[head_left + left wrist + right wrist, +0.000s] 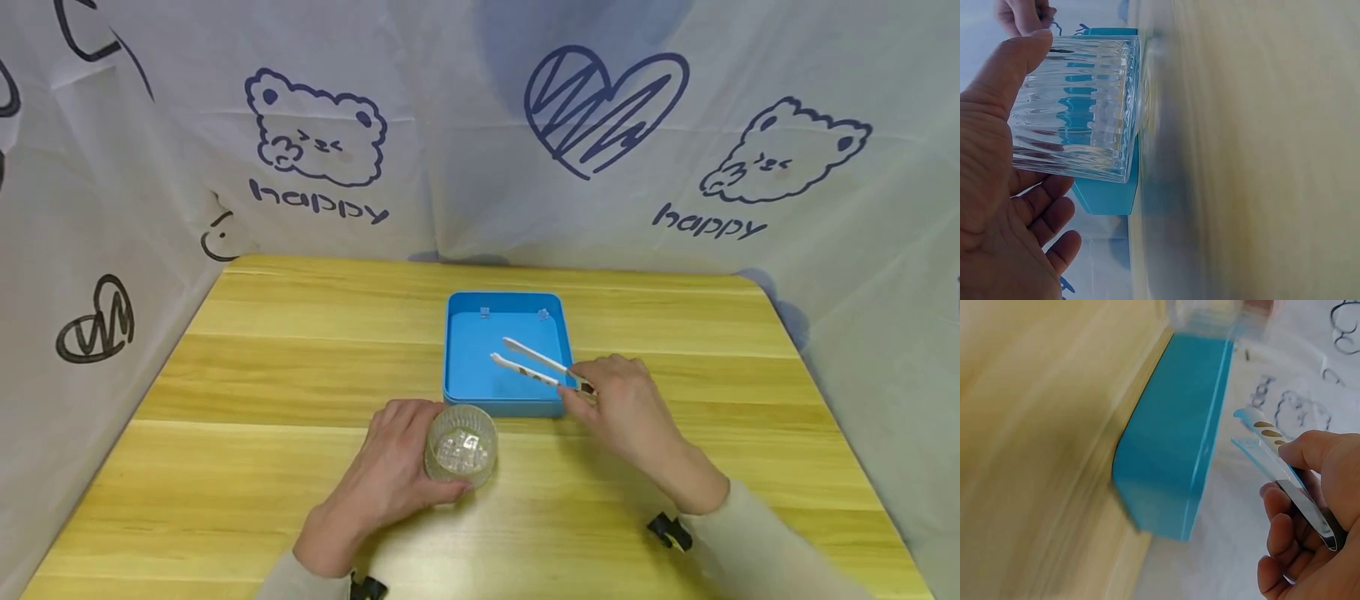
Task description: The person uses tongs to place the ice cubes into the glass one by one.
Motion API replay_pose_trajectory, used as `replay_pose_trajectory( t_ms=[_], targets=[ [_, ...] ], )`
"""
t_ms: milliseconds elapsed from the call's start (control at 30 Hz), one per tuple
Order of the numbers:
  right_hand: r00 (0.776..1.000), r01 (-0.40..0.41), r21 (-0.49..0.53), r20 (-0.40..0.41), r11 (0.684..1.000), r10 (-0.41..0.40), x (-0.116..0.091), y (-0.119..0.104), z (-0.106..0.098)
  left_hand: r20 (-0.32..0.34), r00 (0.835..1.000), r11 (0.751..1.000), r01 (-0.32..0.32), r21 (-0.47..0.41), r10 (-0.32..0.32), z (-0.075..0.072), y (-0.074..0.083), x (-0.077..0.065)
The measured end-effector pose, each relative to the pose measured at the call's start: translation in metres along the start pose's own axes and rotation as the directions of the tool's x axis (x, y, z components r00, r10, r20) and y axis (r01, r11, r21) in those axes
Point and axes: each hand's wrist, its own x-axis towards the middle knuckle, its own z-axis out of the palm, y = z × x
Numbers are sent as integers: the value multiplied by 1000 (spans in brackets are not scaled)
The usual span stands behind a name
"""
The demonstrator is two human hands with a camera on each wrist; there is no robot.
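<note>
A ribbed clear glass [461, 450] with several small clear cubes inside stands upright on the table, and my left hand [393, 462] grips its side with thumb and fingers. Just behind the glass lies a shallow blue tray [504, 408]. Two small clear pieces sit near its back wall, one clear piece [484, 313] left and another clear piece [543, 314] right. My right hand [622, 400] pinches a pair of white-tipped tongs [532, 358] over the tray's right side. Their tips stand apart with nothing between them. The left wrist view shows the glass [1079, 106] from the side.
The wooden table [300, 358] reaches back to a white cloth [465, 150] with drawn bears and hearts. Similar cloth hangs on the left and right sides. A black strap piece [670, 531] shows at the right sleeve.
</note>
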Motion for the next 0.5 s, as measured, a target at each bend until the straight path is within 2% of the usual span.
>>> replay_pose_trajectory(
  t_ms=[267, 500],
  targets=[
    [999, -27, -123, -30, 992, 24, 21, 28, 9, 16, 1000, 1000, 13, -15, -13, 3, 0, 0],
    [993, -107, -125, 43, 986, 113, 43, 36, 16, 21, 999, 1000, 27, -8, -27, 3, 2, 1]
  ],
)
